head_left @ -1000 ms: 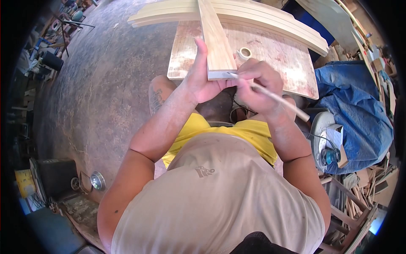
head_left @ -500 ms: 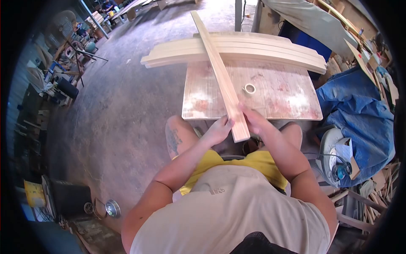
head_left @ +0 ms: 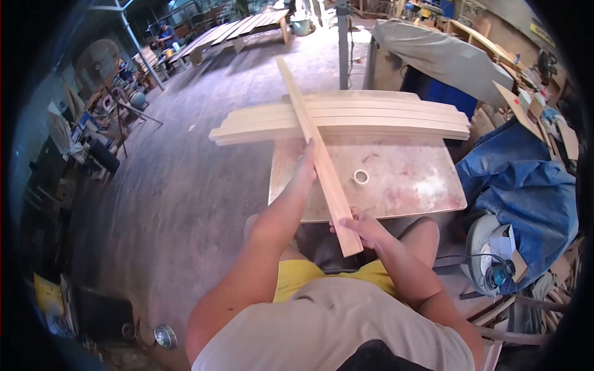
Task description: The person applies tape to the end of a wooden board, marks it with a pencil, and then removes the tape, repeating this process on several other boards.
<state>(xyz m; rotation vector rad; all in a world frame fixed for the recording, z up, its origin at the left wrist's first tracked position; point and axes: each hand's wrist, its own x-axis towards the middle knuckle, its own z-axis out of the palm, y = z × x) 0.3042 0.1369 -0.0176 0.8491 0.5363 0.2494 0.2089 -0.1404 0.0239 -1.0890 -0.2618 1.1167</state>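
A long pale wooden board [head_left: 327, 176] slants from near my lap out over a stack of similar boards [head_left: 383, 119]. My left hand [head_left: 309, 162] grips its left edge about midway along, just in front of the stack. Close to the near end, my right hand [head_left: 362, 227] wraps round the board, thumb on top and fingertips showing at the far side. Beneath lies a worn low table [head_left: 402, 198], with a roll of tape [head_left: 360, 177] on it to the right of the board.
To the right, a blue tarp [head_left: 520, 167] is heaped beside a round stool [head_left: 479, 238] bearing a power tool [head_left: 498, 272]. A standing fan [head_left: 97, 62] and clutter line the left. A metal post [head_left: 343, 43] rises behind the stack. A person [head_left: 166, 36] is far back.
My left hand has slid forward along the board from near its close end. My right hand now wraps the near end. The view has tilted up, showing more of the room behind.
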